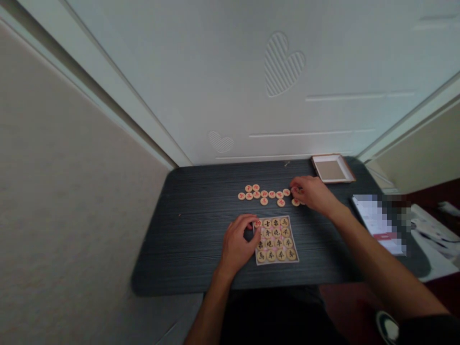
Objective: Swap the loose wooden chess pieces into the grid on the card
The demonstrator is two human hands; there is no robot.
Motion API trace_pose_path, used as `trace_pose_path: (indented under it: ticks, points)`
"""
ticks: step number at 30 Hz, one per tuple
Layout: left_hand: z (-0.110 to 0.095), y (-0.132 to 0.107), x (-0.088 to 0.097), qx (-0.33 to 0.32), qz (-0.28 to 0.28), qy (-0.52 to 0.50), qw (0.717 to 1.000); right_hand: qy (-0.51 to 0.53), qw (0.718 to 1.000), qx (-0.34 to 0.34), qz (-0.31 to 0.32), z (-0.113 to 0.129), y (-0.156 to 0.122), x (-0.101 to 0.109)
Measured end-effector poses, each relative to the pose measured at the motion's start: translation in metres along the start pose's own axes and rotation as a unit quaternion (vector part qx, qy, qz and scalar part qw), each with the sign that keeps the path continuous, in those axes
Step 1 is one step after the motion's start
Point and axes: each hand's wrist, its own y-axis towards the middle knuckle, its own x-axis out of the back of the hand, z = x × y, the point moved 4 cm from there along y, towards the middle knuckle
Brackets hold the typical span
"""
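Looking down from the head camera, a dark table [187,230] runs up to a white door [283,62] embossed with hearts. Near the table's middle lies a shallow square tray [276,262], its compartments filled with round wooden discs bearing black characters.

The left hand [237,244] sits at the tray's 9 o'clock side. Its thumb and forefinger are drawn together on a red piece [257,223], which lies in the tray's corner compartment at 10 o'clock, and the other fingers are curled in.

At 12 o'clock from the tray, well apart from it, a loose row of red pieces [264,194] stretches with its long axis from 9 to 3 o'clock. The right hand [312,194] rests palm down over the 3 o'clock end of that row. Its fingers are bent over the last discs, but I cannot tell whether they are closed on one or only lying on them.

So the row lies at 9 o'clock from the right hand, which is much the nearer of the two to it. The left hand is the nearer to the tray.

An empty box lid [332,170] sits at 1 o'clock by the door, and a blurred flat object [377,223] lies at 3 o'clock near the table edge.
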Motion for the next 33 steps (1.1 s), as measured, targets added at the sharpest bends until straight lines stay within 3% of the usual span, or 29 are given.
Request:
trace_pose_path:
  ticks: [6, 10, 14, 19, 24, 29, 33]
  points:
    - [0.000, 0.000, -0.001, 0.004, 0.006, -0.003, 1.000, -0.006, 1.000, 0.024, -0.009, 0.000, -0.003, 0.003]
    - [0.000, 0.000, -0.001, 0.002, 0.004, -0.004, 1.000, 0.012, 0.999, 0.014, -0.030, -0.013, -0.013, 0.014]
    - [0.001, 0.000, -0.002, 0.002, 0.004, -0.007, 1.000, 0.029, 0.999, 0.025, -0.002, -0.023, -0.022, 0.020]
    - [0.000, 0.000, -0.001, 0.002, 0.001, -0.001, 1.000, 0.023, 0.997, 0.053, 0.046, -0.016, -0.021, 0.010]
    - [0.000, 0.000, -0.001, 0.002, 0.003, -0.003, 1.000, 0.021, 0.998, 0.048, 0.047, -0.012, -0.013, 0.001]
    - [0.000, 0.000, -0.001, -0.002, 0.001, -0.008, 1.000, 0.070, 0.997, 0.019, -0.003, -0.012, -0.018, 0.015]
    - [0.000, -0.001, -0.002, -0.003, 0.002, -0.007, 1.000, 0.091, 0.993, -0.016, -0.072, -0.019, -0.043, 0.026]
